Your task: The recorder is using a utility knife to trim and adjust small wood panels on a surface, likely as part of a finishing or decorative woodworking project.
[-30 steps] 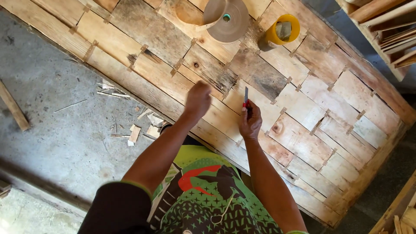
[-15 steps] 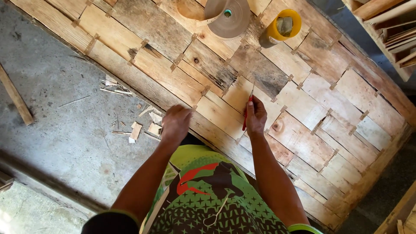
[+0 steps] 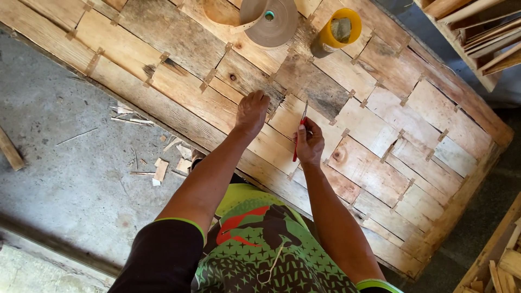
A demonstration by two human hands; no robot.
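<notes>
A big panel of patched wood veneer pieces (image 3: 380, 125) lies on the floor, its pieces joined by short strips of brown tape. My left hand (image 3: 251, 111) presses flat on one pale piece near the panel's middle. My right hand (image 3: 308, 142) grips a thin red-handled knife (image 3: 300, 130), blade pointing away from me and touching a seam between a pale piece and a dark grey one. A roll of brown paper tape (image 3: 269, 20) lies on the panel at the far edge, beside a yellow pot (image 3: 337, 31).
Grey concrete floor (image 3: 65, 179) to the left carries wood scraps (image 3: 160, 169) and splinters. A stick (image 3: 10, 153) lies at the far left. Stacks of wooden strips (image 3: 477, 32) stand at the top right, more wood (image 3: 499, 260) at the bottom right.
My left hand has moved from the panel's near edge back up onto the pale piece. The knife hand stayed at the seam. The view has shifted slightly.
</notes>
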